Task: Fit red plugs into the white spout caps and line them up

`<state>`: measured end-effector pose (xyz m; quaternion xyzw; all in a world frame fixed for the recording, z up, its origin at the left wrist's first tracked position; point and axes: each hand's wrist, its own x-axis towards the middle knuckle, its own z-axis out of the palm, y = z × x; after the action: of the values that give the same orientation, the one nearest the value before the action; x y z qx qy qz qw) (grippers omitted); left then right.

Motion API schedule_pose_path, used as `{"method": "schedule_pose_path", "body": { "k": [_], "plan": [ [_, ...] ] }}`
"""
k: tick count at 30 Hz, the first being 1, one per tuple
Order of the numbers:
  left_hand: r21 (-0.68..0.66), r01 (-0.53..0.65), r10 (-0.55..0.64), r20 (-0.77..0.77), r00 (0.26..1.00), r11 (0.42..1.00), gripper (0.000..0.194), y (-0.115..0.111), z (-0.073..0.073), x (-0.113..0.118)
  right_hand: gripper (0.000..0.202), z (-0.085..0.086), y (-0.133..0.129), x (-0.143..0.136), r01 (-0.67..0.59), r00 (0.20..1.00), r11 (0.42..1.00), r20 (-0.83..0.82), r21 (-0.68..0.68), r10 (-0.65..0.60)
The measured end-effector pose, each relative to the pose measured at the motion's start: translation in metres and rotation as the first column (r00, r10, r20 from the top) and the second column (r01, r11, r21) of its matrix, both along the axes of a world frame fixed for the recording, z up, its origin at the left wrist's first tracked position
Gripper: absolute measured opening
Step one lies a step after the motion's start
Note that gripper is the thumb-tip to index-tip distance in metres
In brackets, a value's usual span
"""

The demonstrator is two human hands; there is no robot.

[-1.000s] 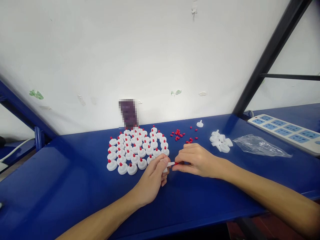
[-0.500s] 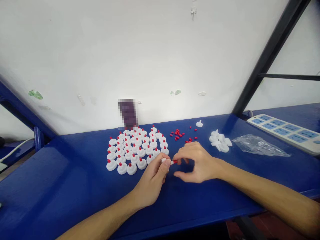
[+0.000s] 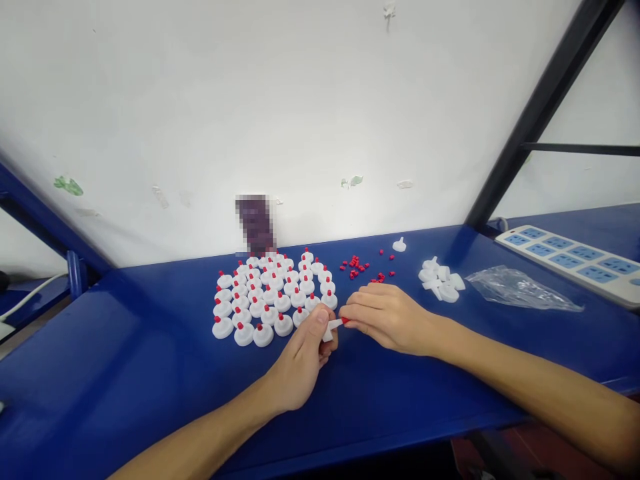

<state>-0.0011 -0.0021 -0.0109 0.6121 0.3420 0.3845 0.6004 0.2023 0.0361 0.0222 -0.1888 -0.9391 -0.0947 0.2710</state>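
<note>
My left hand (image 3: pixel 306 353) is closed round a white nozzle cap (image 3: pixel 330 328), whose narrow spout points to the right. At the spout's tip sits a small red tip cap (image 3: pixel 345 321), pinched in the fingers of my right hand (image 3: pixel 385 317). The red piece touches the spout; how far it is seated I cannot tell. Left of my hands stand many white nozzle caps with red tips (image 3: pixel 263 335), upright in loose rows. Beyond my right hand lie several loose red tip caps (image 3: pixel 355 263).
A pile of bare white nozzle caps (image 3: pixel 443 280) lies to the right, with a single one (image 3: pixel 399 245) near the wall. Farther right are a clear plastic bag (image 3: pixel 523 288) and a power strip (image 3: pixel 575 257). A blurred dark panel (image 3: pixel 257 223) leans against the wall. The tabletop (image 3: pixel 150 347) is blue.
My right hand's fingers have closed from a spread position onto the red tip cap. My left hand has turned slightly, so more of the white nozzle cap's spout shows.
</note>
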Motion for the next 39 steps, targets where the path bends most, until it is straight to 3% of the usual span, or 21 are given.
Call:
{"method": "schedule_pose_path", "body": {
  "k": [10,14,22,26,35,39],
  "plan": [
    [0.133,-0.007,0.024,-0.131,0.991,0.991,0.030,-0.006,0.001,-0.003,0.029,-0.010,-0.007,-0.010,0.012,1.000,1.000,-0.017,0.000,-0.012],
    [0.186,-0.056,0.084,-0.147,0.986,0.981,0.027,-0.010,-0.003,-0.002,0.029,-0.009,-0.014,-0.015,0.009,0.996,0.991,-0.084,-0.135,-0.021],
    [0.320,-0.030,0.108,-0.230,0.967,0.947,0.023,-0.014,0.002,-0.004,0.026,-0.002,-0.025,-0.017,-0.067,0.984,0.848,-0.174,-0.526,-0.030],
    [0.407,0.015,0.111,-0.282,0.953,0.913,0.019,-0.014,0.007,-0.006,0.026,0.000,-0.026,-0.016,-0.092,0.984,0.797,-0.177,-0.597,-0.019],
    [0.552,0.023,0.227,-0.381,0.896,0.833,0.012,-0.013,0.001,-0.009,0.032,-0.002,-0.027,-0.018,-0.095,0.984,0.727,-0.177,-0.680,-0.037],
    [0.552,0.046,0.204,-0.383,0.901,0.833,0.010,-0.011,0.002,-0.010,0.035,0.002,-0.027,-0.018,-0.107,0.982,0.658,-0.182,-0.746,-0.048]
  ]
}}
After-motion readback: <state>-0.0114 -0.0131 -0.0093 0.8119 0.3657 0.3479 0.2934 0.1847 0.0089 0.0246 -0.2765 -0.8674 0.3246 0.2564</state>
